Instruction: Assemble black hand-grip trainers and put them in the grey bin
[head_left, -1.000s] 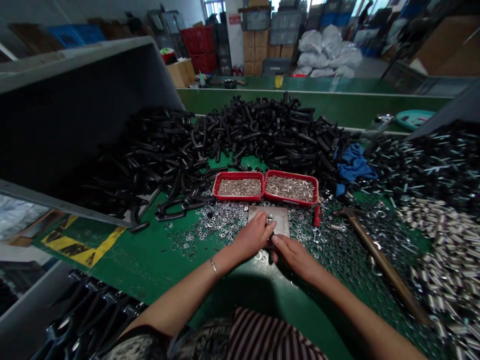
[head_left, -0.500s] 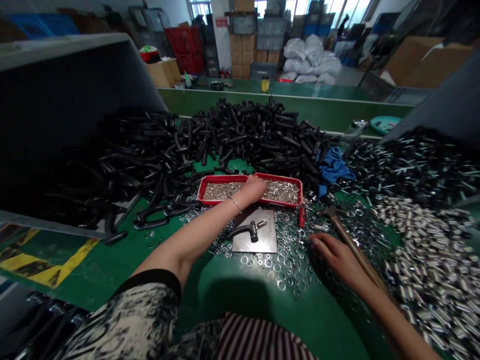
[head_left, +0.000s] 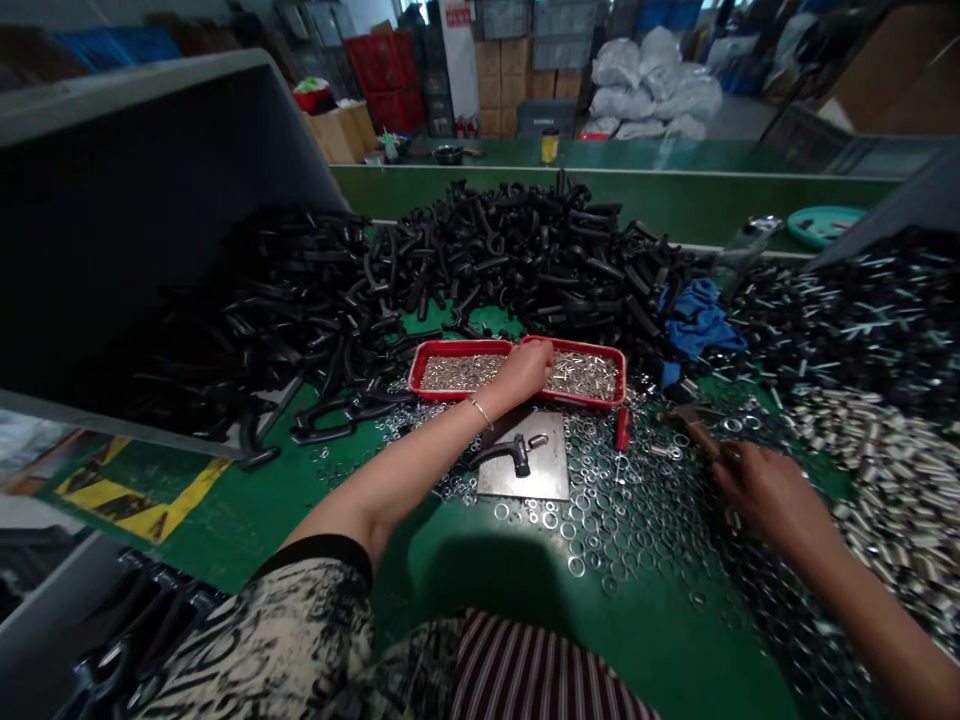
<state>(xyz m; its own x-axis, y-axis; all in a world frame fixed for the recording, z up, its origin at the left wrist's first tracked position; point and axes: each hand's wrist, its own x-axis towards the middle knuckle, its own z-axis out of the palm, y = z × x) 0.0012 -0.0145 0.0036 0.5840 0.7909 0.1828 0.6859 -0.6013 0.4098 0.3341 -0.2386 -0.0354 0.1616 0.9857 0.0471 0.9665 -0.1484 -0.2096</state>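
My left hand [head_left: 527,372] reaches over the right red tray [head_left: 619,378], which holds small metal pins [head_left: 586,374]. Its fingers are drawn together, and whatever they pinch is hidden. My right hand [head_left: 765,490] is closed around the handle of a hammer [head_left: 696,428], whose head rests among metal rings. Between the hands lies a steel plate [head_left: 551,478]. On it are a black handle [head_left: 499,453] and a small metal cylinder [head_left: 538,440], side by side. A red-handled screwdriver [head_left: 622,430] lies right of the plate.
Black handles [head_left: 510,240] are heaped behind the trays and inside a grey bin [head_left: 289,130] on the left. Loose rings [head_left: 592,530] cover the green table. A blue cloth [head_left: 701,318] lies at the right, near piles of black-headed bolts [head_left: 870,310] and metal cylinders [head_left: 892,470].
My right hand has moved right and closed on the hammer handle. My left hand stays at the right tray. The view has shifted slightly.
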